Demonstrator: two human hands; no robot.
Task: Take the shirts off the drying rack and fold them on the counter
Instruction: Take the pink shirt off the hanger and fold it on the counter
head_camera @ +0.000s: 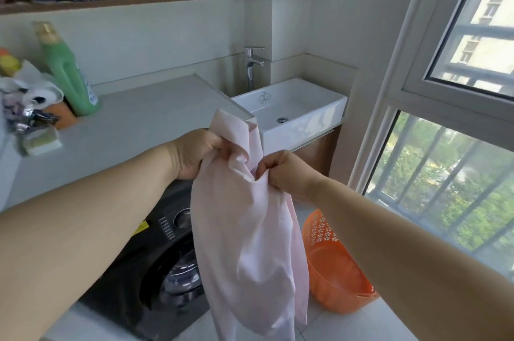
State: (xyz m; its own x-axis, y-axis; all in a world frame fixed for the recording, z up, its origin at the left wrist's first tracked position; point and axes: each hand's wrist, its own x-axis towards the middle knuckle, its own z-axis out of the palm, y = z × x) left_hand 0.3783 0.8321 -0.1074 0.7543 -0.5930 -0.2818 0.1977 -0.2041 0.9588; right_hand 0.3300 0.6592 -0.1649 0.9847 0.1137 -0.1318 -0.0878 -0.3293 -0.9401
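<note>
A pale pink shirt [247, 235] hangs in the air in front of me, bunched near its collar. My left hand [194, 154] grips the fabric by the collar at the upper left. My right hand [283, 171] pinches a fold of the same shirt just to the right. The shirt's lower part drapes down past the front of the washing machine. The grey counter [139, 118] lies behind and to the left of the shirt. No drying rack is in view.
A green detergent bottle [68, 71] and a pile of cloths and small items [25, 107] stand on the counter's left end. A white sink [292, 110] with a tap sits to the right. A dark washing machine [155, 263] is below; an orange basket [333, 271] is on the floor.
</note>
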